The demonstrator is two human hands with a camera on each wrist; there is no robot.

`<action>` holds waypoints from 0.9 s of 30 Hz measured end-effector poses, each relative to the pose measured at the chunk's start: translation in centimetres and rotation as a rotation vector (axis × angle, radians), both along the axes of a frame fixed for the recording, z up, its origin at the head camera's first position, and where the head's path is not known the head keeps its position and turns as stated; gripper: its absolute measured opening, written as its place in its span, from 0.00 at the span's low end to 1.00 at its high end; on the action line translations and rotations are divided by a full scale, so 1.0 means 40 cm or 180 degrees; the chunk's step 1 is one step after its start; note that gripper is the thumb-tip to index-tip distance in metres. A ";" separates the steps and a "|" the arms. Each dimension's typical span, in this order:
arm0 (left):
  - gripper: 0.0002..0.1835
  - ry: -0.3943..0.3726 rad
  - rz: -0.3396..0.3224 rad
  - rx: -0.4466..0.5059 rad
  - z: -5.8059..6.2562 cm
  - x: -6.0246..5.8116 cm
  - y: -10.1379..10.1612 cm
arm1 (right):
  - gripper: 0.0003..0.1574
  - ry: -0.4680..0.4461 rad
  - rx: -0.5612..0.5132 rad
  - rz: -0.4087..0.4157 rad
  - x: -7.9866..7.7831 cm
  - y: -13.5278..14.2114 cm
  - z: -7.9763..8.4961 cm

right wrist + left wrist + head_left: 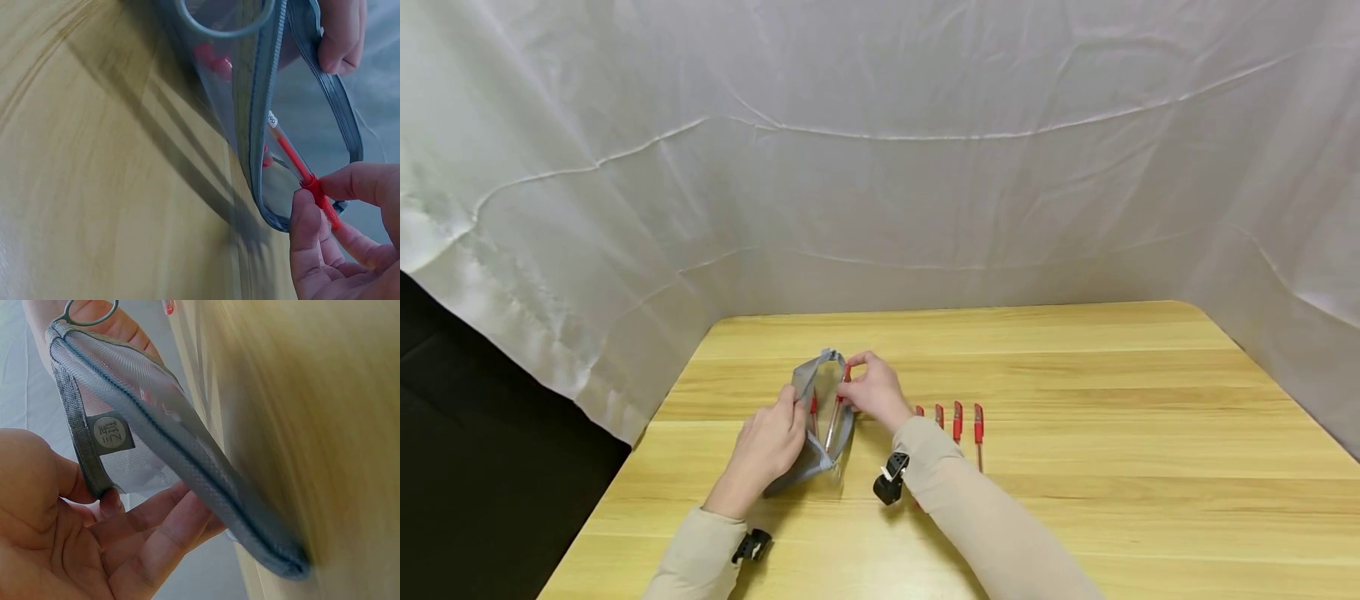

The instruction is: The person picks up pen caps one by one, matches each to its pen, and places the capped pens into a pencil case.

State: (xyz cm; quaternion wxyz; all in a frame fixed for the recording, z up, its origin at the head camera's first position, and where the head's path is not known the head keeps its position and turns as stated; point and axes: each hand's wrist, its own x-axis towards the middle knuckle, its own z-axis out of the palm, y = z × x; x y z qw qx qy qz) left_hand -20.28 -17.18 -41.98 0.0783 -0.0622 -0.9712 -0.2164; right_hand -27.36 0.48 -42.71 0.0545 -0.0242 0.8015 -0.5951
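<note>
A grey mesh zip pouch (797,475) stands tilted on the left part of the table with its mouth open. My left hand (769,437) pinches the pouch's near rim between thumb and fingers; the left wrist view shows the zipper edge and a sewn label (111,432). In my right hand (876,392), thumb and fingers pinch a red-capped pen (292,153) by its cap, with the clear barrel reaching into the pouch opening. Another red pen (813,405) shows inside the pouch.
Several red-capped pens (978,423) lie side by side on the wooden table (1135,417), right of the pouch and partly hidden by my right forearm. A pale cloth (925,192) hangs behind the table and at its sides. Each wrist wears a small black camera (889,482).
</note>
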 end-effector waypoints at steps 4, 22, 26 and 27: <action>0.10 0.0004 -0.0021 -0.0009 -0.002 -0.001 0.000 | 0.29 0.0003 0.0112 -0.0002 0.003 -0.006 -0.002; 0.09 0.0086 -0.0080 -0.0033 -0.004 -0.003 0.001 | 0.30 -0.0054 0.0216 0.0053 0.009 0.001 0.005; 0.09 0.0084 -0.0076 -0.0032 -0.006 -0.003 0.001 | 0.28 -0.0090 0.0136 0.0125 0.012 0.011 0.011; 0.09 0.0074 -0.0074 -0.0031 -0.006 -0.003 0.000 | 0.27 -0.0098 0.0117 0.0145 0.013 0.014 0.014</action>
